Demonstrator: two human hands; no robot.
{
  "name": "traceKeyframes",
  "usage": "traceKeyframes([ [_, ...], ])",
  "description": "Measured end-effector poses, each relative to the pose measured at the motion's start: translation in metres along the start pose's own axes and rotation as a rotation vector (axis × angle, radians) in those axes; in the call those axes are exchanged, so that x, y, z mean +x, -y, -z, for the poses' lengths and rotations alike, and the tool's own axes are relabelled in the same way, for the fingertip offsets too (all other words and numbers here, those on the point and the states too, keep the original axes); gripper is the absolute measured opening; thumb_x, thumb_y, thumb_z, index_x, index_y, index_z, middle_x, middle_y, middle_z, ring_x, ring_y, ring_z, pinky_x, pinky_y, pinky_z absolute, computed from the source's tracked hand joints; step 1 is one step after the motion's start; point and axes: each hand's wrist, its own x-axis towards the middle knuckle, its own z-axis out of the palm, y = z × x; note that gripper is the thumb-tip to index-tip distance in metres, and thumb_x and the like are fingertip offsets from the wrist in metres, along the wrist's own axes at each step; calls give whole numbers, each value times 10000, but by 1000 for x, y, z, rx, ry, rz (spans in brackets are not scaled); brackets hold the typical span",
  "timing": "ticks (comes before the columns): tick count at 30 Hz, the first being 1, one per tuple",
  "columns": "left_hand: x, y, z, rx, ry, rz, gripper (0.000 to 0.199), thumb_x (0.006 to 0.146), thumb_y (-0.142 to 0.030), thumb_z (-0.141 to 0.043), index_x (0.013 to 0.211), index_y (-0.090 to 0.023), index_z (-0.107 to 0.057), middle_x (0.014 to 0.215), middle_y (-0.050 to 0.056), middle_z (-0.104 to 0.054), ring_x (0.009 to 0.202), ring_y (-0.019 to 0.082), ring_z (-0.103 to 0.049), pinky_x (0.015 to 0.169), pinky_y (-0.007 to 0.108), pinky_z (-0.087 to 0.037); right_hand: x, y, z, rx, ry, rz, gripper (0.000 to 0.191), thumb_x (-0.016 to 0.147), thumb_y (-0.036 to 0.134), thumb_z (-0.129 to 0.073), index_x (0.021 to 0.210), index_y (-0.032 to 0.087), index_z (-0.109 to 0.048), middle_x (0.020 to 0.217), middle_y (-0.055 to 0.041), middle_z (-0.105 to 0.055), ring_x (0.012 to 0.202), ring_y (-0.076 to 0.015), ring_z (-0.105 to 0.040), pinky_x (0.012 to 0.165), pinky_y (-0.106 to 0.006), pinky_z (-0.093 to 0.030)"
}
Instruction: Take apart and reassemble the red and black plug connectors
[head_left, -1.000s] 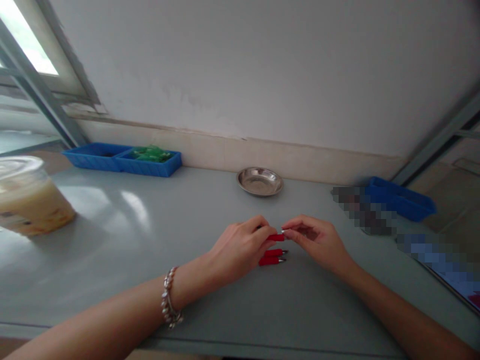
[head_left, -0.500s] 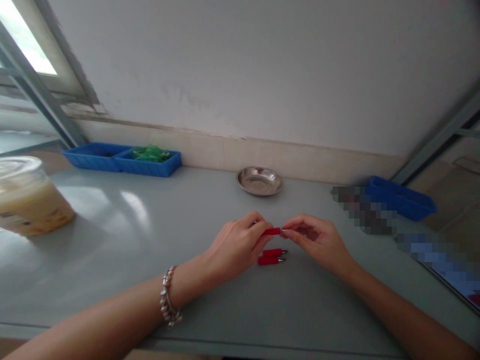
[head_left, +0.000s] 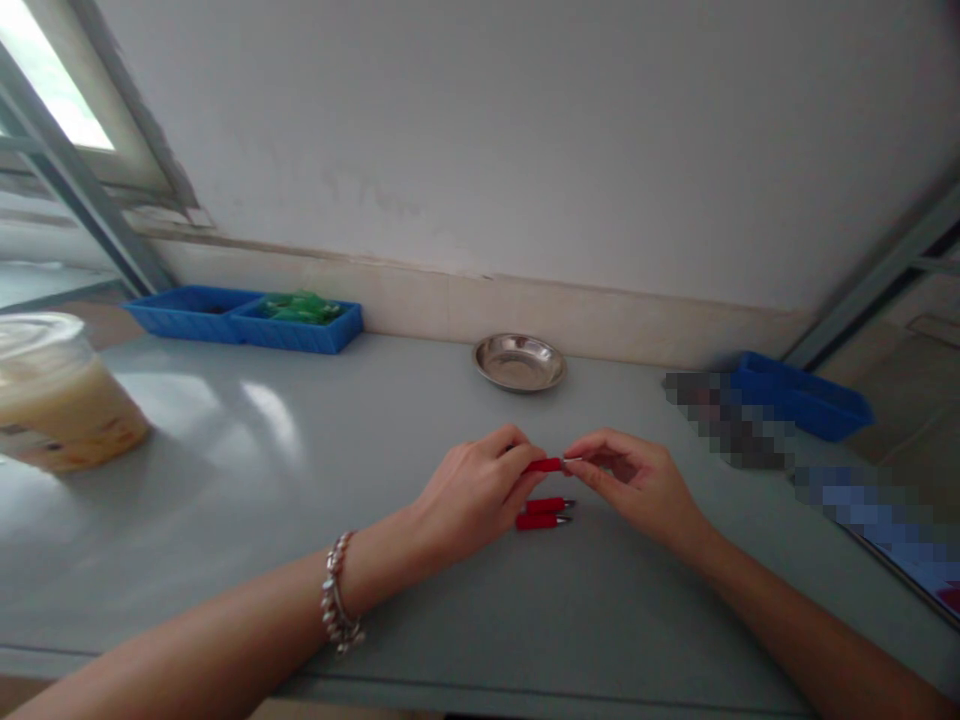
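Note:
A red pen is pinched in my left hand, its tip end pointing right. The fingers and thumb of my right hand are closed on the silvery tip of that same pen. Just below, two more red pens with metal tips lie side by side on the table, their left ends partly hidden behind my left hand. A beaded bracelet circles my left wrist.
On the grey table, a shallow metal dish stands against the wall. Blue trays, one holding green pieces, are at back left. A drink cup stands left. Another blue tray and blurred-out items lie right.
Hardly anything differs. Both hands keep their places on the pen, and a little more of its silvery tip shows between the right fingers.

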Motion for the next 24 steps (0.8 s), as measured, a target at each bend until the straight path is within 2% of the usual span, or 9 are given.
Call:
traceKeyframes([
  [8,0,-1,1,-9,-11,-2,209,865,-243,-409,976,-172,-571,883,53,-559,693,125,-561,628,237,-460,0,-1,0,11,34,-9,91,747,259,-576,787,182,-605,740,-24,-643,690,-136,-598,642,-264,-486],
  [16,-1,0,-1,-19,8,-1,220,870,-256,-401,980,-167,-569,882,58,-561,702,137,-564,630,254,-464,0,-2,-1,-99,16,1,84,720,225,-606,791,182,-622,706,-14,-647,640,-134,-585,595,-253,-470],
  [24,-1,1,-3,-51,-36,-15,209,863,-247,-416,958,-154,-577,849,54,-573,677,128,-555,619,242,-459,-2,0,-2,-106,12,14,131,743,239,-583,843,192,-654,768,-23,-689,680,-149,-619,648,-275,-487],
])
